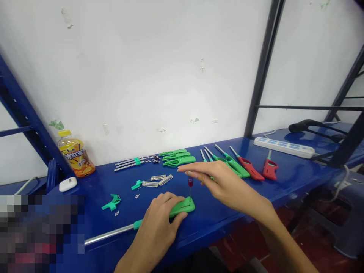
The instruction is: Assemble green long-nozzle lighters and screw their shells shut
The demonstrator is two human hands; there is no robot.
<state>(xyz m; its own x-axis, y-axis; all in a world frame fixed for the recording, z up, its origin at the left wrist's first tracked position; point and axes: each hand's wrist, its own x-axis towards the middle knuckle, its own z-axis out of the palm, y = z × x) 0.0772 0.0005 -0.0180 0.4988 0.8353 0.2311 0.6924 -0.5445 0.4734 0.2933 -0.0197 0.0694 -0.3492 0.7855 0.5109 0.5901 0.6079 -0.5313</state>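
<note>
My left hand (160,218) is wrapped round a green long-necked lighter (186,206) and holds it down on the blue table; its metal tube points to the left. A small screwdriver (190,182) with a red handle stands upright, its tip at the end of the lighter's handle. My right hand (217,178) closes round the top of the screwdriver, palm down, with fingers pointing left. Loose green triggers (112,203) and clear fuel tanks (150,184) lie beyond my left hand. Green handle shells (178,160) and metal tubes (127,165) are laid out behind them.
Several green and red lighters (248,168) lie at the right, near a white power strip (284,147). A yellow-capped drink bottle (75,154) and a white earphone case (68,184) stand at the left. Dark metal posts (263,72) rise at the table's back.
</note>
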